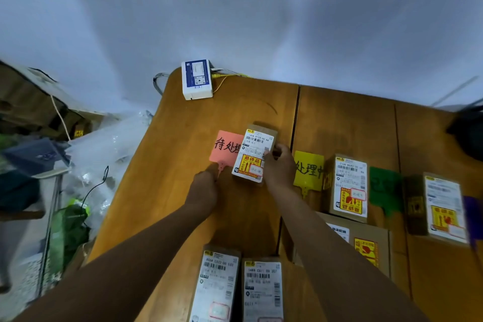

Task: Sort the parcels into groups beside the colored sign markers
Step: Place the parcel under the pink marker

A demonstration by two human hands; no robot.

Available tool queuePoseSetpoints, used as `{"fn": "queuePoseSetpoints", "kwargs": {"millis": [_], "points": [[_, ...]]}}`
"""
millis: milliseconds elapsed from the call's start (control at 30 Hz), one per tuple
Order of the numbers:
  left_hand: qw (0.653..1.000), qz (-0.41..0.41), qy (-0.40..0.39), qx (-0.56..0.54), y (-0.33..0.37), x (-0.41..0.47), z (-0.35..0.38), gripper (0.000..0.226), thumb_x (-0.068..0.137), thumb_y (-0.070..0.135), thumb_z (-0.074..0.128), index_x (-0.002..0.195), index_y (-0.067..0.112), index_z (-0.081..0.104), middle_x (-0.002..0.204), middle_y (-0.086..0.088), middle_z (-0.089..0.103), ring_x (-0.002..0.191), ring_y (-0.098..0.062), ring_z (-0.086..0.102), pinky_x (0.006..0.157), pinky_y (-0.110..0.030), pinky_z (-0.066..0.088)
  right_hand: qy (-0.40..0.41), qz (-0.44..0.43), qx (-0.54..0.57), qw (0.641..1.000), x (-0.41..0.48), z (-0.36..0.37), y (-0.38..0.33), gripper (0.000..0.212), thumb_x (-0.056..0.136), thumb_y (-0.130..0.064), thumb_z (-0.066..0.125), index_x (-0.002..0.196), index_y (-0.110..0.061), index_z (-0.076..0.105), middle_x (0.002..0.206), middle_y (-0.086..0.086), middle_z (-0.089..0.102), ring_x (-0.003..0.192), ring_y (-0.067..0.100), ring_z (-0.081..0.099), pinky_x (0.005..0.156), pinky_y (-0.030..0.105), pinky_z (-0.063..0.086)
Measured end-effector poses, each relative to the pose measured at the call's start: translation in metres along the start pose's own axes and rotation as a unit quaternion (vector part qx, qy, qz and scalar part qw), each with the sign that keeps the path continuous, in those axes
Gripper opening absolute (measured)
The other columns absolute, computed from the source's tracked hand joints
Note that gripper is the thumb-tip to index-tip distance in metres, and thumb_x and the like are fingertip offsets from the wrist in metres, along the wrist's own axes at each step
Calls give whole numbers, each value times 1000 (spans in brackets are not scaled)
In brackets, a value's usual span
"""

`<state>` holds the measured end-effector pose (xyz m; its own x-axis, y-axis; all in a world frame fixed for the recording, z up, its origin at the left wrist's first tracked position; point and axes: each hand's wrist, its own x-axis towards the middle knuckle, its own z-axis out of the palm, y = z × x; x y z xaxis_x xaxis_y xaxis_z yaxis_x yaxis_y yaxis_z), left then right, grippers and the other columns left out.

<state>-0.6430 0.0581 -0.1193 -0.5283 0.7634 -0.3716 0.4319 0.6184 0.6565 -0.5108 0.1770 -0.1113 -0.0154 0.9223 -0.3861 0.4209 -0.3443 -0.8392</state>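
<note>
On the wooden counter (183, 165) a small cardboard parcel (254, 155) with a white shipping label and a red-and-yellow fragile sticker lies just right of the pink sign marker (224, 150), its left edge overlapping the marker's right side. The right hand (279, 167) is closed on this parcel's right edge, thumb and fingers pinching it near the label's barcode. The left hand (203, 188) rests loosely curled on the counter below the pink marker, its fingertips at the marker's small tab; it seems to hold nothing, though its fingers are turned away from the camera and I cannot tell for certain. To the right stands a yellow sign marker (309, 171), partly hidden by the right wrist, and just beside it a second parcel (349, 188). Further right lies a green sign marker (385, 187), then a third parcel (439, 206), blurred, with a purple marker (473, 217) at the frame's right edge. Below the second parcel a larger flat box (366, 246) lies partly under the right forearm. Near the bottom edge, between the two arms, two more labelled parcels (217, 282) lie side by side, touching. At the counter's far corner sits a white and blue device (196, 78) with yellow cables attached. Left of the counter lies a heap of clear plastic bags (104, 144).
</note>
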Motion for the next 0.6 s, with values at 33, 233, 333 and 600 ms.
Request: {"fn": "queuePoseSetpoints", "kwargs": {"millis": [33, 233, 333, 600], "points": [[1000, -4, 5, 4, 2, -1, 0, 32, 106, 27, 42, 120, 8, 63, 114, -7, 68, 85, -15, 59, 59, -10, 41, -1, -4, -5, 1000, 0, -1, 1, 26, 99, -18, 59, 124, -15, 61, 117, 4, 68, 93, 16, 66, 68, 23, 50], [999, -26, 8, 25, 11, -8, -3, 21, 102, 16, 49, 104, 3, 65, 83, -1, 54, 68, -10, 52, 50, -12, 36, -41, -34, -32, 998, -5, -5, 9, 44, 102, -22, 51, 146, -21, 49, 144, 4, 54, 126, 21, 58, 93, 31, 53], [997, -49, -17, 65, 11, -15, -10, 19, 98, 13, 53, 86, 2, 64, 77, -6, 58, 66, -18, 56, 50, -23, 41, -23, -28, -42, 998, -22, -14, 5, 46, 103, -24, 47, 149, -21, 44, 151, 5, 44, 136, 22, 47, 101, 33, 45], [976, -124, -129, 120, 13, -72, -38, 25, 92, 27, 66, 82, 6, 58, 75, -11, 60, 57, -19, 58, 44, -25, 43, -60, -49, -52, 996, -118, -42, 3, 24, 99, -17, 49, 112, -18, 69, 114, 4, 71, 102, 21, 66, 77, 26, 50]]}}
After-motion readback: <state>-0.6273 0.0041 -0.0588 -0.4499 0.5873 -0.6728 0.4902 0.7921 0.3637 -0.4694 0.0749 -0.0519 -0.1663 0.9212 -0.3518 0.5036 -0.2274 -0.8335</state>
